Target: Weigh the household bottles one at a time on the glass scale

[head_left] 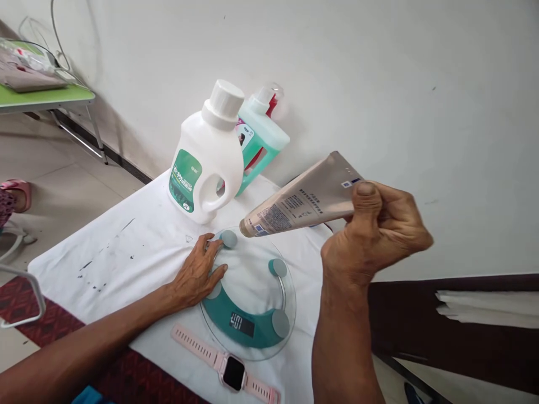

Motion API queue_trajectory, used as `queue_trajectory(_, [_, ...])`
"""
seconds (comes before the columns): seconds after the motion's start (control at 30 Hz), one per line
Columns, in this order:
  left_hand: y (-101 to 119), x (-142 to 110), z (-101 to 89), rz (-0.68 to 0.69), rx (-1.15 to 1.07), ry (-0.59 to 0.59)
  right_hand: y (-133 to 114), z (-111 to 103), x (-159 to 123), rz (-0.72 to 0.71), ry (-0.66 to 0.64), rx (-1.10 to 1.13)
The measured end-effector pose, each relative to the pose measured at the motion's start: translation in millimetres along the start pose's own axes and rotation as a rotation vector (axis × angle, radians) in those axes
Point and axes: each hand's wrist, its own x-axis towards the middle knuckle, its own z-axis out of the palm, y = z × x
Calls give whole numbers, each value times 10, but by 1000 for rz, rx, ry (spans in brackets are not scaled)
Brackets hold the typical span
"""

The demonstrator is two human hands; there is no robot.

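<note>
My right hand (379, 227) is closed around the flat end of a beige squeeze tube (301, 203). The tube is held in the air, its cap end pointing left over a round glass scale (252, 300) with a teal base and a lit display. My left hand (197, 274) lies flat with fingers spread on the scale's left edge, fingertips near a grey pad. A pink smartwatch (229, 369) lies in front of the scale on the white cloth (118, 252).
A white detergent jug (208, 154) with a green label stands behind the scale, a teal bottle (263, 137) behind it against the wall. A green table (42, 95) stands at far left. Folded white sheets (488, 308) lie at right on a dark surface.
</note>
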Motion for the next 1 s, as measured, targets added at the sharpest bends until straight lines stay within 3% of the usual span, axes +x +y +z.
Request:
queue_trajectory(0.1, [-22, 4, -3, -10, 10, -20, -107, -218, -42, -6, -31, -7])
queue_trajectory(0.33, [-55, 7, -3, 8, 11, -28, -188, -595, -432, 78, -152, -168])
queue_trajectory(0.53, [-89, 8, 2, 27, 32, -27, -234, -754, -508, 118, -144, -149])
queue_trajectory(0.7, [-87, 12, -12, 29, 57, -54, -225, -984, -653, 268, -109, -4])
queue_trajectory(0.83, [-84, 13, -15, 29, 64, -63, -41, -1253, -994, 483, -2, -7])
queue_trajectory(1.0, [-81, 24, -24, 23, 75, -65, 466, -1556, -1573, 769, 18, -128])
